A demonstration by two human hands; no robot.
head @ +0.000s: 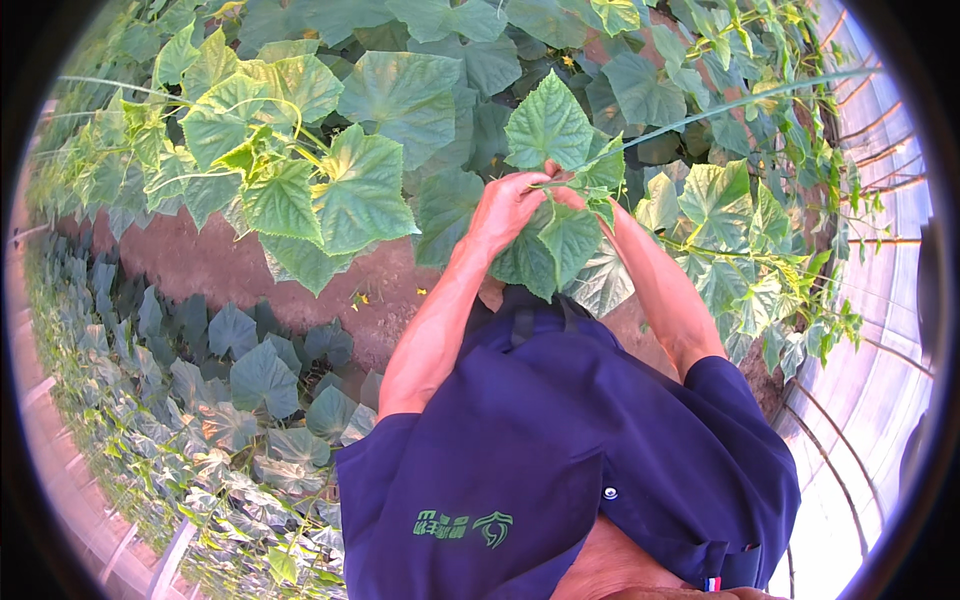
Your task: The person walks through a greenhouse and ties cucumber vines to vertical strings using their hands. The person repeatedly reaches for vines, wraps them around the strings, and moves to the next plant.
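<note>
Both hands meet at the leafy top of a cucumber vine [551, 124], in front of my body. My left hand [514, 201] pinches the vine's thin stem between thumb and fingers. From the other side, my right hand [568, 193] closes on the same spot, partly covered by small leaves. A green twine [720, 111] runs from the upper right down to the fingers. Whether the fingers also grip the twine is hard to tell. Broad leaves [570, 240] hang just below the hands.
Another cucumber vine top [292, 161] stands to the left, with curling tendrils. More vines [720, 217] grow on the right, near a plastic greenhouse wall [885, 285] with curved ribs. Bare soil [202, 255] forms a path between this row and a lower-left plant row [262, 382].
</note>
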